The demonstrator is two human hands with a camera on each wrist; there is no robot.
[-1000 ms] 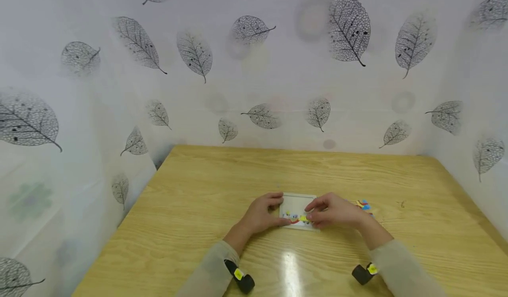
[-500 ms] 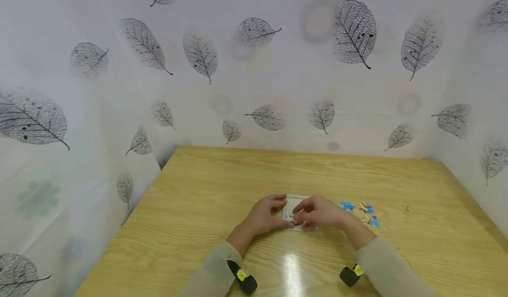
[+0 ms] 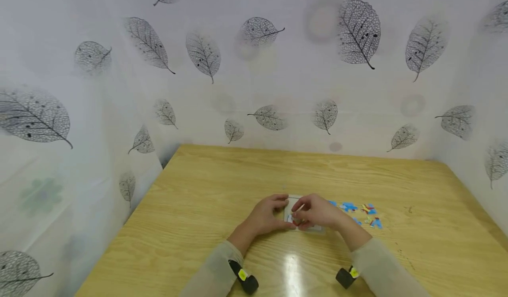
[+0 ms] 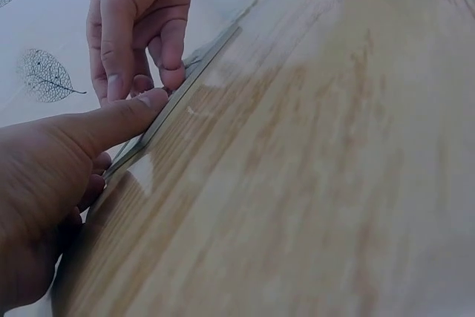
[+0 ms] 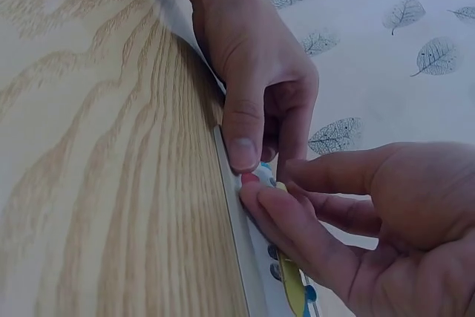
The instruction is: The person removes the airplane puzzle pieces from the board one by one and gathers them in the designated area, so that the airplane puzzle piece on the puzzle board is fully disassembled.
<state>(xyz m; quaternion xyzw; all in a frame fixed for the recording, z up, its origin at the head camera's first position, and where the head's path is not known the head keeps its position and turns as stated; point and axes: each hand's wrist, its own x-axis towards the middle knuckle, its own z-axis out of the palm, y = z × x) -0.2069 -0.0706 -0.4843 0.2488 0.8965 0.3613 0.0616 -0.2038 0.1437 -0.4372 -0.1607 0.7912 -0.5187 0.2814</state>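
My left hand (image 3: pixel 267 215) grips the left side of a small white puzzle tray (image 3: pixel 292 202), thumb on the near edge and fingers toward the far corner. Over the tray, my right hand (image 3: pixel 319 212) pinches a small puzzle piece, mostly hidden by the fingertips; a bit of yellow shows between them in the right wrist view. Close to the left thumb (image 5: pixel 243 150) lies a red patch (image 5: pixel 249 179) of the picture. A yellow piece (image 5: pixel 292 283) with grey spots lies in the tray beneath the right hand.
Several loose blue, red and yellow puzzle pieces (image 3: pixel 349 207) lie on the wooden table (image 3: pixel 222 178) to the right of the tray, partly behind the right hand. A leaf-patterned curtain (image 3: pixel 246 76) hangs behind the table and along its sides.
My right hand has moved left across the tray, closer to the left thumb, uncovering more loose pieces on the right. The left hand keeps its grip on the tray.
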